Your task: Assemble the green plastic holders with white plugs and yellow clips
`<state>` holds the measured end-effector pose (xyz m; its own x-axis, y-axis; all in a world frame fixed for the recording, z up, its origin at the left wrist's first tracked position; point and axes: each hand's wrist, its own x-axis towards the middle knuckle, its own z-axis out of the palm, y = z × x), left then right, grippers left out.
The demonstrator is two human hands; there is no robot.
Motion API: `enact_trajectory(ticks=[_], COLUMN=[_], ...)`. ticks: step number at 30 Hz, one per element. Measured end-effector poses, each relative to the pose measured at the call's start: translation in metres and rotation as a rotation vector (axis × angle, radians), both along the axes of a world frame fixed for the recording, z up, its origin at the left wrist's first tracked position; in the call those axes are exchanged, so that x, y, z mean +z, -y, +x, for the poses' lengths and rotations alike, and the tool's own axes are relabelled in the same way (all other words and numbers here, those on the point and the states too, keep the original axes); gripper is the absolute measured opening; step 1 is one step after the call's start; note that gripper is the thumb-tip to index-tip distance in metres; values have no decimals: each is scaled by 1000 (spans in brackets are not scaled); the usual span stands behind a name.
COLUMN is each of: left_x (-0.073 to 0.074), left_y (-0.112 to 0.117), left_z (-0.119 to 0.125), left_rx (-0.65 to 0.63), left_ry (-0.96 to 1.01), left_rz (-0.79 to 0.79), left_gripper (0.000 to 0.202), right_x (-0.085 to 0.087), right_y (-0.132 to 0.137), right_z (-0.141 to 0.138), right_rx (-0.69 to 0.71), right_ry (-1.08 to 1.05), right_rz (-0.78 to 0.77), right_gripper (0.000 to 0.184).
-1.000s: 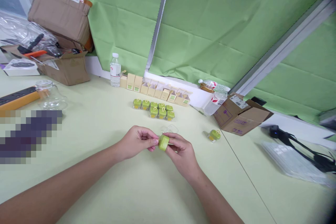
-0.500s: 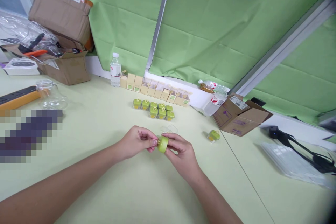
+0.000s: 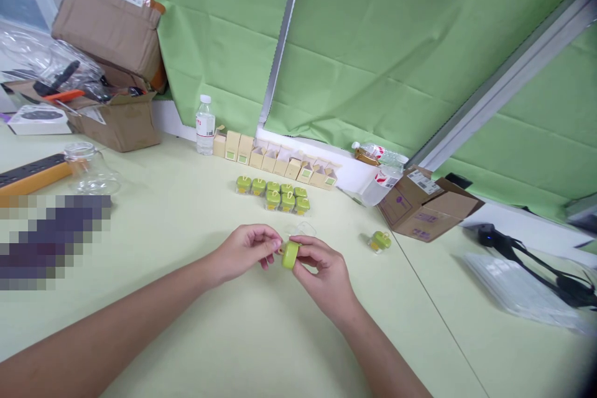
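Watching through the head camera, I see a yellow-green lid (image 3: 290,255), smooth and round-cornered, tipped on its side above the pale table (image 3: 261,348). The right hand (image 3: 323,266) is clamped on it. The left hand (image 3: 247,253) has thumb and forefinger together beside its small pale loop (image 3: 281,251); I can't tell whether they grip it. Similar lids top the clear containers (image 3: 288,201) beyond.
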<state>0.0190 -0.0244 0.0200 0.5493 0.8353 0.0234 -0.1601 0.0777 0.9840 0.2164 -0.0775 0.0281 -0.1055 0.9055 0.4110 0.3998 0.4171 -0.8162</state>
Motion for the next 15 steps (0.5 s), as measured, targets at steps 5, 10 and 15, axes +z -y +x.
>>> enact_trajectory(ticks=[5, 10, 15], left_x=[4, 1, 5], left_y=[-5, -9, -7], left_z=[-9, -11, -10], left_rx=[40, 32, 47], left_ry=[192, 231, 199], left_rz=[-230, -268, -262], left_gripper=[12, 7, 9], right_x=[-3, -4, -5], right_y=[-1, -2, -1], right_z=[2, 2, 0], right_rx=[-38, -60, -43], right_ry=[-27, -42, -63], right_rz=[4, 9, -9], right_gripper=[12, 8, 9])
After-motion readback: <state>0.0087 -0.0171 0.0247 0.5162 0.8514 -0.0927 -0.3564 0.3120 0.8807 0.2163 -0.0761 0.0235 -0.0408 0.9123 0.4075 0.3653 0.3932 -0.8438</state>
